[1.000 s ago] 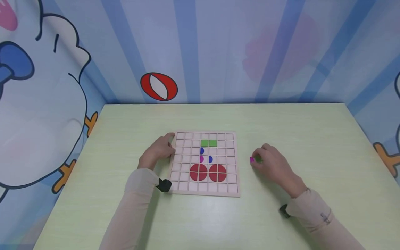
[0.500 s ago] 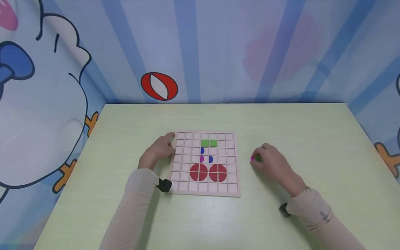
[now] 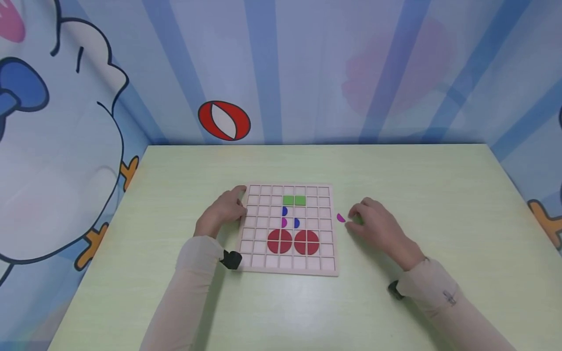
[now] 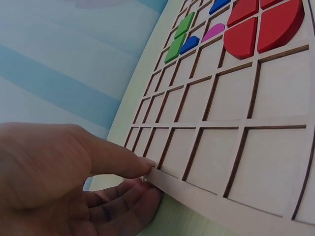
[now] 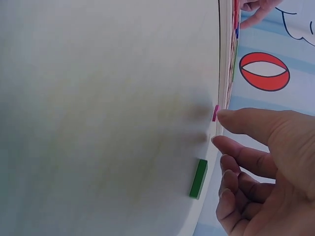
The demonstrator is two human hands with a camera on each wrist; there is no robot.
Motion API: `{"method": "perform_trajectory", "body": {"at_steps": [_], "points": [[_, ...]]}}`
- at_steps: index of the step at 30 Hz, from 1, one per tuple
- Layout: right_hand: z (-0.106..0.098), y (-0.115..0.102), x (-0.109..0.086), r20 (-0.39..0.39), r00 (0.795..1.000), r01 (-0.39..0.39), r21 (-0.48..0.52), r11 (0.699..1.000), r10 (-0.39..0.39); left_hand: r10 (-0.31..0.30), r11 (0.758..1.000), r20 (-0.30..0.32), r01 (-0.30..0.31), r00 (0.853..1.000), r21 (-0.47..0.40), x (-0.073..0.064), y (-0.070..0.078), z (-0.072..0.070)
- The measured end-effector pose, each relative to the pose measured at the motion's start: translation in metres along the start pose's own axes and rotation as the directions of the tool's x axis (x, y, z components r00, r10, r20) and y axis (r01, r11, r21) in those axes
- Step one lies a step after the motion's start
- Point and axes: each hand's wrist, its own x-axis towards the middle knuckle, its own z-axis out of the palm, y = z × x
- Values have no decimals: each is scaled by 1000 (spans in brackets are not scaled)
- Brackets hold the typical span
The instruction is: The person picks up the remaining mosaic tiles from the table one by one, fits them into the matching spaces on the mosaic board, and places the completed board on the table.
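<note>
In the head view a pale gridded wooden board lies on the table. My left hand rests along its upper left edge; the thumb touches the rim in the left wrist view. A magenta half-round piece lies on the table just right of the board. My right hand hovers beside it, fingers loosely bent and holding nothing. Under that hand a green block sits on the tabletop, mostly hidden in the head view.
The board carries green squares, blue half-rounds, another magenta half-round and red quarter pieces forming two circles. A cartoon-printed wall stands behind the pale table.
My right hand has let go of the magenta piece, which now lies nearer the board. The hand has shifted slightly left. My left hand stays at the board's edge.
</note>
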Motion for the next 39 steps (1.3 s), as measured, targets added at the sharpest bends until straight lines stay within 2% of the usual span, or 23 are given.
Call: {"method": "perform_trajectory", "body": {"at_steps": [10, 19, 39], "points": [[5, -10, 12, -10, 999, 44, -13, 999, -44, -1, 1000, 1, 1, 1000, -3, -1, 0, 0], [6, -16, 16, 25, 999, -25, -9, 1000, 25, 15, 1000, -1, -15, 1000, 0, -3, 2, -1], [7, -15, 17, 75, 995, -62, 36, 997, 59, 3, 1000, -3, -3, 1000, -9, -2, 0, 0]]}}
